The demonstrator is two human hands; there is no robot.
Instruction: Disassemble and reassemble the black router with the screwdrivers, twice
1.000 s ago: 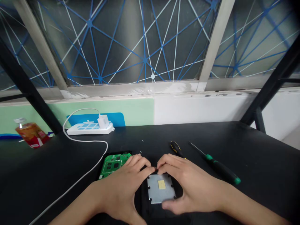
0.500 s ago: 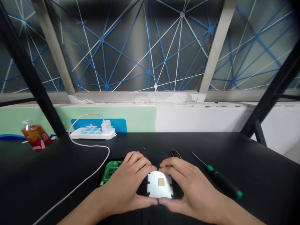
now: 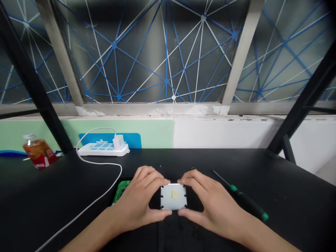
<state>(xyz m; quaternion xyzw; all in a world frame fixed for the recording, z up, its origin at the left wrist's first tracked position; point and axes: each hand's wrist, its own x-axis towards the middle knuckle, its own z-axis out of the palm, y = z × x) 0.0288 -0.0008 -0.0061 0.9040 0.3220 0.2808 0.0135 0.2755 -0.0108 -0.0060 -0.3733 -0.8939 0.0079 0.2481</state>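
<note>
Between my two hands is a small silver metal plate [image 3: 168,203] with dark notches along its sides and a beige square patch near its middle. My left hand [image 3: 140,197] grips its left part, fingers at the far edge and thumb at the near edge. In the same pinch, my right hand [image 3: 210,197] holds the right part. A green circuit board [image 3: 120,192] lies partly hidden behind my left hand. To the right of my right hand rests a screwdriver [image 3: 248,203] with a black and green handle.
On the black table [image 3: 78,189], a white power strip [image 3: 105,149] with a plugged-in charger [image 3: 118,142] stands near the wall. Its white cable [image 3: 97,199] runs down the left side. A drink bottle [image 3: 40,152] is at far left. Black frame posts [image 3: 291,108] flank the table.
Both hands have moved the plate slightly away from me and to the left. It now shows more evenly, with less glare. The view has shifted a little.
</note>
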